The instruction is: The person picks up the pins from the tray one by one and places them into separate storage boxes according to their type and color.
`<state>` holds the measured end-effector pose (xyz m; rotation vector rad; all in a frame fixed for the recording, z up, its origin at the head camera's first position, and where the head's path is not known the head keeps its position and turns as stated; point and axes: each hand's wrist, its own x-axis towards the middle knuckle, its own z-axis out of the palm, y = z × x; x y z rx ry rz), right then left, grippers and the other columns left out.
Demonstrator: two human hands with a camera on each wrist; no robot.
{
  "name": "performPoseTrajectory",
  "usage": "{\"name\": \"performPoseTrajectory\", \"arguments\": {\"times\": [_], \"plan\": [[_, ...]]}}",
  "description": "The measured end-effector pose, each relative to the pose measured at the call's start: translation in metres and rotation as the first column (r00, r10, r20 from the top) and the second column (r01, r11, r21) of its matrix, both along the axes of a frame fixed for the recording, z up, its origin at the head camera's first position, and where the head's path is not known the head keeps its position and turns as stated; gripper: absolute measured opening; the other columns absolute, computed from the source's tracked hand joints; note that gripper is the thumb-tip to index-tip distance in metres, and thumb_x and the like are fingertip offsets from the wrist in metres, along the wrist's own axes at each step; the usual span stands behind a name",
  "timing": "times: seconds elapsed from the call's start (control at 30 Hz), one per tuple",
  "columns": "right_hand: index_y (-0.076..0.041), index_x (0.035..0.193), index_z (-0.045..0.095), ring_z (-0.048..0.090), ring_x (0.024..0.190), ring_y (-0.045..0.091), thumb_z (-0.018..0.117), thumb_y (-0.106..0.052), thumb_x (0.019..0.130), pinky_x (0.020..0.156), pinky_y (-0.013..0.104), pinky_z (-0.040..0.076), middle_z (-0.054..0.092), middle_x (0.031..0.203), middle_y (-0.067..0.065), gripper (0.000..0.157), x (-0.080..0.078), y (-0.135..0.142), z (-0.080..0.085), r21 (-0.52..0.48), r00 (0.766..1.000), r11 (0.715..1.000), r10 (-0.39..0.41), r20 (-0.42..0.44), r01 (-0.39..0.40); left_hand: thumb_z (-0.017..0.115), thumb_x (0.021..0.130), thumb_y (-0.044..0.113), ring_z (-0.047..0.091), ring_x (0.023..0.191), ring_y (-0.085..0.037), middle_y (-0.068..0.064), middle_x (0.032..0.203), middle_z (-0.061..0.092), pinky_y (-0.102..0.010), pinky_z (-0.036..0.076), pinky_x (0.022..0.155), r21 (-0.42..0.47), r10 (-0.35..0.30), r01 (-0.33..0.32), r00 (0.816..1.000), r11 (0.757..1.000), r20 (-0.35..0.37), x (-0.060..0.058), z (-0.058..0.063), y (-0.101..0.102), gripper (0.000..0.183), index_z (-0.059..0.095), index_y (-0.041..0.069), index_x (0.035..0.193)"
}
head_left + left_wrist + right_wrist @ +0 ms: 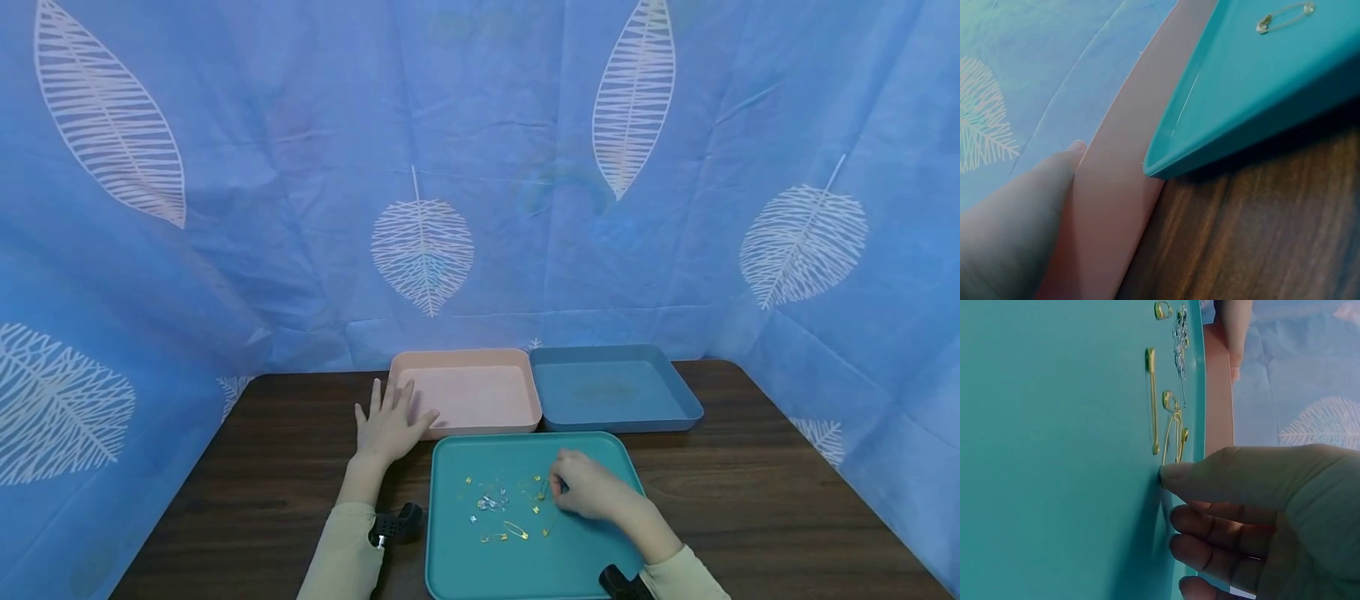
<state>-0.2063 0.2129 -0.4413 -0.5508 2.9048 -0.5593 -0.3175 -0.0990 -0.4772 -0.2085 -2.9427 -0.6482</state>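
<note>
My right hand (588, 485) is over the right half of the teal tray (585, 567), fingers curled in. In the right wrist view its thumb tip (1175, 473) pinches the end of an opened gold safety pin (1167, 439); the index finger is mostly hidden behind the thumb. More gold safety pins (516, 530) lie scattered on the tray around a small cluster of silver safety pins (491, 503). My left hand (390, 429) rests with spread fingers on the left end of the pink tray (480, 404), its thumb at the near rim.
A blue tray (611, 392) stands to the right of the pink one, behind the teal tray. All three sit on a dark wooden table (750, 500). A blue curtain with white leaves (487, 167) hangs behind and at both sides.
</note>
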Motion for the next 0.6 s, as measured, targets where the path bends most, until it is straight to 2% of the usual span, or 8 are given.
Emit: {"name": "performPoseTrajectory", "arguments": {"times": [0.27,0.4,0.5,0.6], "plan": [[-0.017,0.060,0.051,0.038,0.070,0.012,0.069,-0.001,0.073,0.062,0.026,0.033,0.043,0.074,-0.006,0.028,0.0022,-0.0006,0.0004,0.043,0.998,0.999,0.024,-0.050,-0.022,0.047,0.089,0.071,-0.004,0.152,-0.038,-0.012,0.165,0.009,-0.074,0.004,0.112,-0.008,0.000,0.000,1.000,1.000,0.004,-0.0024,-0.0032,-0.0008,0.087,0.022,0.023,0.157],[-0.020,0.059,0.050,0.038,0.070,0.011,0.072,-0.004,0.072,0.062,0.025,0.033,0.043,0.075,-0.008,0.030,0.0027,-0.0018,0.0029,0.084,0.993,0.996,0.027,-0.116,-0.018,0.047,0.089,0.070,-0.004,0.152,-0.039,-0.012,0.165,0.010,-0.075,0.004,0.111,-0.010,0.001,-0.001,1.000,1.000,0.002,-0.0031,-0.0048,-0.0008,0.086,0.023,0.022,0.156],[-0.021,0.059,0.050,0.038,0.070,0.009,0.074,-0.005,0.069,0.061,0.023,0.033,0.044,0.076,-0.009,0.030,0.0027,-0.0017,0.0050,0.118,0.974,0.993,0.053,-0.221,-0.027,0.047,0.089,0.070,-0.003,0.152,-0.039,-0.013,0.165,0.009,-0.076,0.005,0.111,-0.008,-0.002,0.002,1.000,1.000,-0.004,-0.0037,-0.0050,-0.0009,0.086,0.023,0.021,0.156],[-0.020,0.060,0.052,0.036,0.069,0.008,0.075,-0.006,0.070,0.059,0.022,0.032,0.044,0.075,-0.009,0.029,0.0036,-0.0017,0.0077,0.139,0.932,0.989,0.093,-0.351,-0.046,0.047,0.089,0.070,-0.002,0.152,-0.039,-0.013,0.165,0.010,-0.075,0.005,0.111,-0.007,-0.004,0.004,1.000,1.000,-0.007,-0.0039,-0.0044,-0.0011,0.086,0.024,0.021,0.156]]}}
